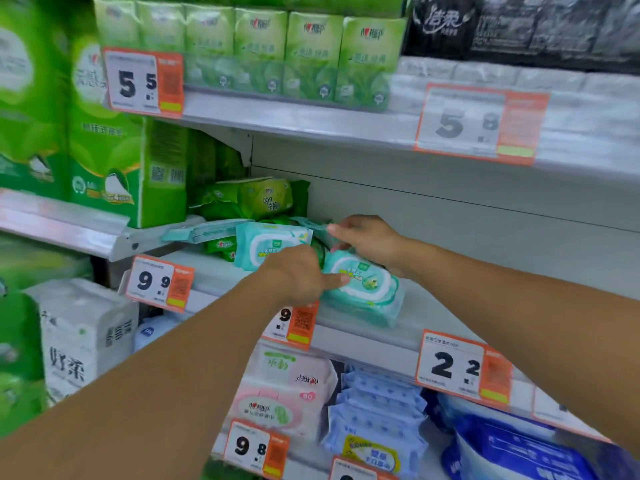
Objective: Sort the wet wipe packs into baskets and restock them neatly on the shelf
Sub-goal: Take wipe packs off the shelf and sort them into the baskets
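Restocking step: left hand (298, 273) presses a pointing finger on the teal wet wipe pack (363, 289); right hand (367, 242), at its 12 o'clock, pinches its far edge. Next: square it on the shelf (363, 336).

right of grip: bare shelf (433, 306) runs open to the right of the right hand (367, 242), back panel (450, 216) behind
above grip: open gap up to upper shelf (311, 116)
left of grip: blocked, upright teal pack (268, 247) touching left hand (298, 275), green packs (256, 199) piled behind it
under grip: flat teal pack (367, 289) at shelf front edge
front below: price tag (294, 323) hangs on shelf lip
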Demonstrator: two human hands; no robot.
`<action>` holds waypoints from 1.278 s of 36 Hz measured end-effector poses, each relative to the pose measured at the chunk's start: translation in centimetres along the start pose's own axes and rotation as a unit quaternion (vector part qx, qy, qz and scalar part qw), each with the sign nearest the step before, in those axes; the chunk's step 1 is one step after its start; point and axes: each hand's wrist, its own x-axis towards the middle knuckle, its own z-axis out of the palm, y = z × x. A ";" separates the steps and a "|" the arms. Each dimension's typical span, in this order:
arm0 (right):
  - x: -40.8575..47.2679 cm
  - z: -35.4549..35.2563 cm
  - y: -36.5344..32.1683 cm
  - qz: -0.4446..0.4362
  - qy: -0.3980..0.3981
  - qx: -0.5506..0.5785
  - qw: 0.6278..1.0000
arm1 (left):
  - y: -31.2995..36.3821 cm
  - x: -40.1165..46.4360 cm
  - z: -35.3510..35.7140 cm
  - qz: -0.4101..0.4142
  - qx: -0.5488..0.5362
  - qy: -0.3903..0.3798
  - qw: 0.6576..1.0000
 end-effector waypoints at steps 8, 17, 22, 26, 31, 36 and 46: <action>5.9 2.0 0.1 -0.056 0.027 -0.376 0.924 | -0.9 1.7 -0.1 -0.018 0.020 -0.020 0.999; 1.8 -3.8 1.5 -0.099 0.054 -0.264 0.958 | -0.3 1.9 0.0 -0.007 0.097 -0.043 0.994; -6.6 -8.4 4.5 -0.062 0.062 0.006 0.996 | 0.5 1.2 -1.2 -0.018 0.101 -0.099 0.990; -9.9 -9.7 6.2 0.034 0.031 0.122 0.992 | 2.0 1.2 -1.8 -0.099 -0.130 -0.131 0.978; -9.0 -10.7 6.8 0.204 0.086 0.261 0.939 | 3.9 1.2 -0.5 -0.100 -0.088 -0.079 0.988; -7.3 -9.8 5.8 0.327 0.009 0.275 0.904 | 5.2 1.8 0.5 -0.126 -0.187 -0.154 0.962; -11.0 -12.1 5.1 0.204 0.001 0.247 0.947 | 4.7 0.1 0.1 -0.059 -0.404 -0.121 0.905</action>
